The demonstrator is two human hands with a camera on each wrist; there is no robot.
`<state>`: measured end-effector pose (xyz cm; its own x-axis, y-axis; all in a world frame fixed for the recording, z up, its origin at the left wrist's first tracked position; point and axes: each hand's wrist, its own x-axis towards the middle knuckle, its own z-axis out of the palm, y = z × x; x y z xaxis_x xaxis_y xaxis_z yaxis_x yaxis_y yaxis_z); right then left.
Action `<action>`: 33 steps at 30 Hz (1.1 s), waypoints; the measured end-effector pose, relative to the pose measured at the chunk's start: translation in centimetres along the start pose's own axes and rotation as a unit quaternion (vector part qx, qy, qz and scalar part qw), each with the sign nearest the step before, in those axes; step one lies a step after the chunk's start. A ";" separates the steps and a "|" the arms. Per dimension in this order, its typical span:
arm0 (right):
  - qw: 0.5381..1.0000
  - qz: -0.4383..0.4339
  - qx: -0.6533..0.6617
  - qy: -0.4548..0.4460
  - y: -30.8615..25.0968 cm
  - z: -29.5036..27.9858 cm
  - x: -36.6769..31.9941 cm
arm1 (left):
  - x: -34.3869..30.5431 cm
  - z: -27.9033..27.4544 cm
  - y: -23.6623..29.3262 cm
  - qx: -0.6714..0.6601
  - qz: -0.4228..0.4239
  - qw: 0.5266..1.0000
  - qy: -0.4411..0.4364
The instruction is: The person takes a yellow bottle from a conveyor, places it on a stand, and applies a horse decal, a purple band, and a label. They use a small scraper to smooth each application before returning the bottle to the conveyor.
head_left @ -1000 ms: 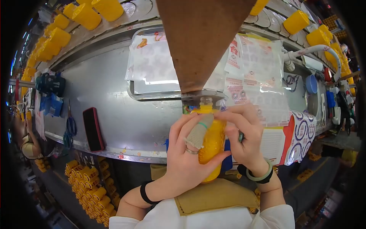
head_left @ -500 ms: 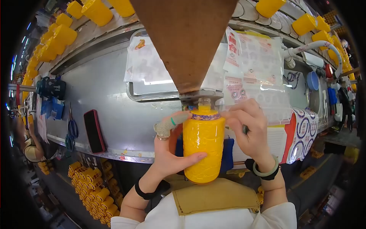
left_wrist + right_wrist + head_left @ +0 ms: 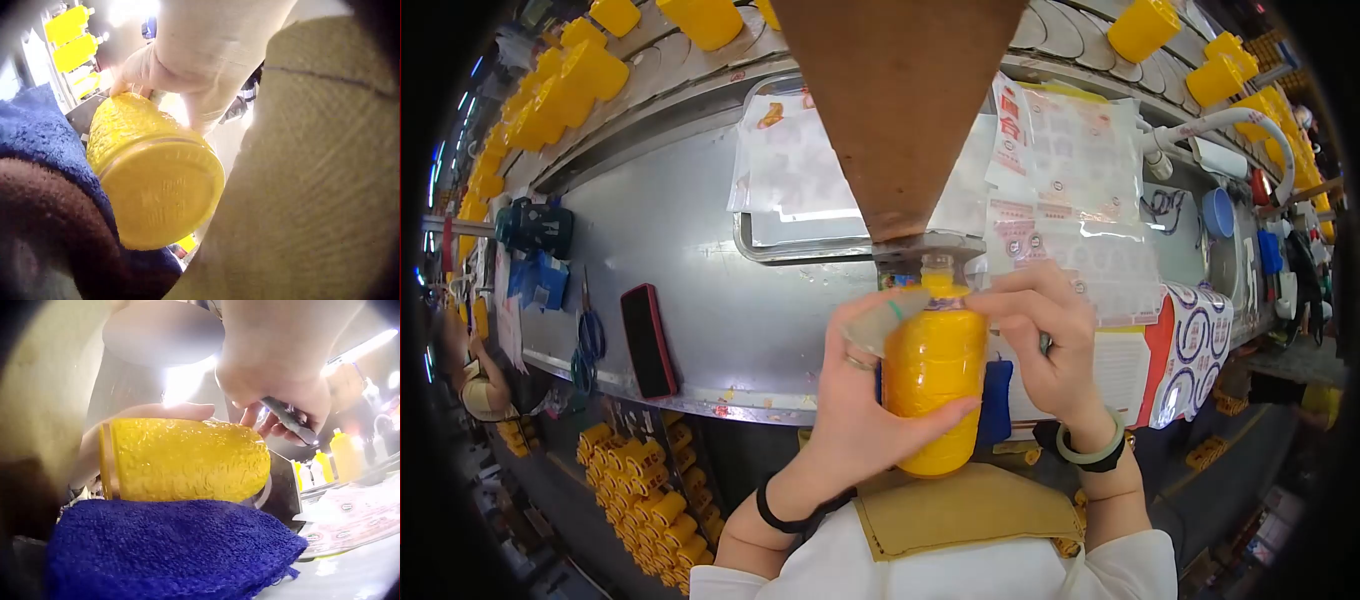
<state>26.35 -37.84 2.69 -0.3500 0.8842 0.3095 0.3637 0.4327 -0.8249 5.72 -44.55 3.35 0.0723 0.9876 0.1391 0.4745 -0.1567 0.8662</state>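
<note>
A yellow bottle (image 3: 937, 375) with a clear neck lies bottom toward the body, its neck at the bracket under the brown post. My left hand (image 3: 850, 400) grips its left side, thumb across the front, a cloth-wrapped finger near the shoulder. At the patterned band round the bottle's shoulder, my right hand (image 3: 1045, 335) touches with its fingertips, the other fingers curled around a small dark tool. That tool (image 3: 287, 419) shows in the right wrist view, above a blue cloth (image 3: 175, 550) under the bottle (image 3: 187, 459). The left wrist view shows the bottle's round base (image 3: 162, 194).
A phone (image 3: 648, 340) and scissors (image 3: 588, 335) lie left on the metal table (image 3: 690, 250). Behind the post is a tray (image 3: 745, 240) with label sheets; more sheets (image 3: 1090, 210) lie right. Yellow bottles stand on the conveyor at the back. The brown post (image 3: 900, 110) rises centrally.
The left hand opened away from the bottle's front half a second ago and has come back over its left side, the wrapped finger now across the shoulder. The right hand stays by the shoulder.
</note>
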 end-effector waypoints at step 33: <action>0.983 -0.019 -0.070 -0.171 0.5 -2.0 4.7 | -0.5 2.0 0.0 0.004 0.031 0.996 0.088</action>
<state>26.58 -33.09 4.70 -0.6265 0.7665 0.1413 0.4517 0.5048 -0.7356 7.43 -45.05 2.32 -0.0536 0.9602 0.2742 0.4803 -0.2159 0.8501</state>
